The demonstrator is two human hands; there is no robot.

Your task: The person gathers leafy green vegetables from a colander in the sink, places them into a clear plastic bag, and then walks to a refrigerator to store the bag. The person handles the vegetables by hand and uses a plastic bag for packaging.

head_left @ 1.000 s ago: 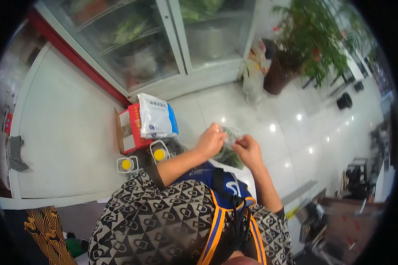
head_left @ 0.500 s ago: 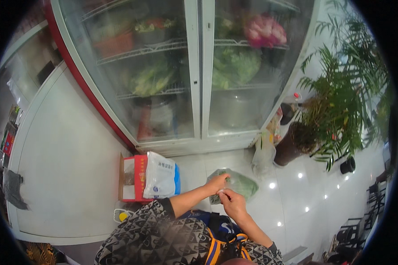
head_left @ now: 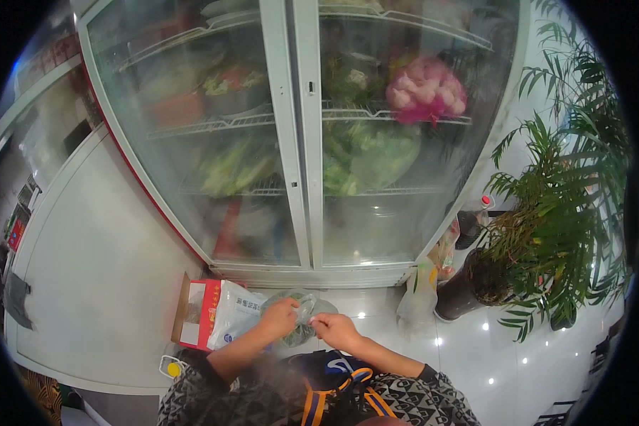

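Note:
A clear plastic bag (head_left: 297, 336) with something leafy and green inside hangs in front of me, before the foot of a glass-door fridge (head_left: 305, 275). My left hand (head_left: 282, 317) is closed on the bag's gathered upper part. On the other side of the bag's neck, my right hand (head_left: 336, 331) pinches the plastic between thumb and fingers. The two hands are a short way apart, with a twist of plastic between them. What the leaves are cannot be made out through the bag.
Left of the bag stand a red carton (head_left: 204, 312) and a white-and-blue package (head_left: 234, 316). A potted palm (head_left: 476, 284) and a white plastic bag (head_left: 419, 302) are on the tiled floor at right. A white panel (head_left: 99, 263) borders the left side.
My view has tilted up and shifted, so more of the fridge shows. Both hands and the bag now appear further left, nearer the carton; the hands have drawn apart at the bag's neck.

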